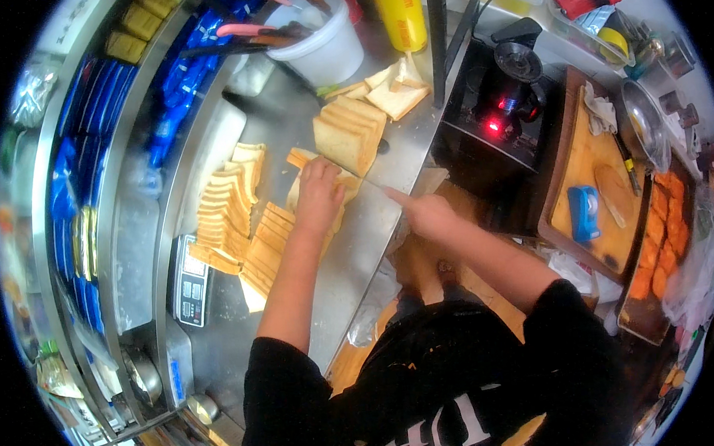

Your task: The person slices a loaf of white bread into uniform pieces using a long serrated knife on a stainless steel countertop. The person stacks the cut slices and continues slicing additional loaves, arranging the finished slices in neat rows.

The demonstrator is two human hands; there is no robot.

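My right hand (430, 217) grips a knife (369, 181), its forefinger stretched along toward the blade. That thin blade reaches left over the steel counter (340, 283) to the bread slices (348, 193) under my left hand (321, 194). The left fingers are curled over those slices and hold them down; the fingertips partly hide the bread. Just beyond the blade stands a block of sliced bread (349, 134). Left of my left hand lie a row of bread slices (225, 205) and a second stack of slices (269, 247), crusts showing.
Cut bread pieces (399, 90) lie at the far side by a white bucket (317, 45) of utensils and a yellow cylinder (400, 18). A digital scale (191, 290) sits left. Rightward are a black appliance (518, 76), a wooden board (590, 173) and a tray of orange pieces (653, 250).
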